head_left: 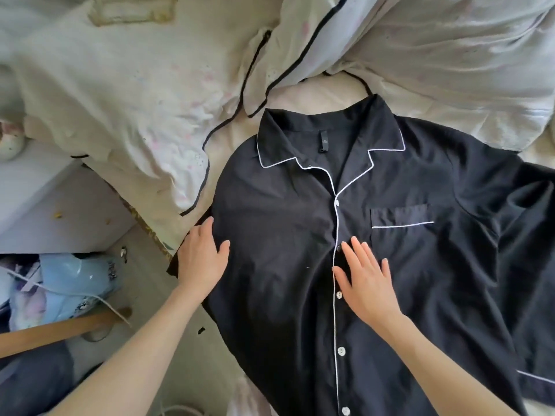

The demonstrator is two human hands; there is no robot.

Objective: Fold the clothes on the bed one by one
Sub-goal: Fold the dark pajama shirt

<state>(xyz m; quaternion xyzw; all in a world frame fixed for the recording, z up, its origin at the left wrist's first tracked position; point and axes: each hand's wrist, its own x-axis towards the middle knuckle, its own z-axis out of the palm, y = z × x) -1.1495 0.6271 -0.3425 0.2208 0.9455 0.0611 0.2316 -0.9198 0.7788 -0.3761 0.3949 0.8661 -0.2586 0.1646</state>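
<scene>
both flat, open hands, left hand [201, 259] and right hand [368, 283], press the black shirt [420, 265] on the bed [315, 94]; uneven smoothing could trap creases before folding

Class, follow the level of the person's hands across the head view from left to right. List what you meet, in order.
Blue plastic bag → left hand at the shirt's edge → white-piped button placket → right hand flat on the black pyjama shirt → shirt's far sleeve.
</scene>
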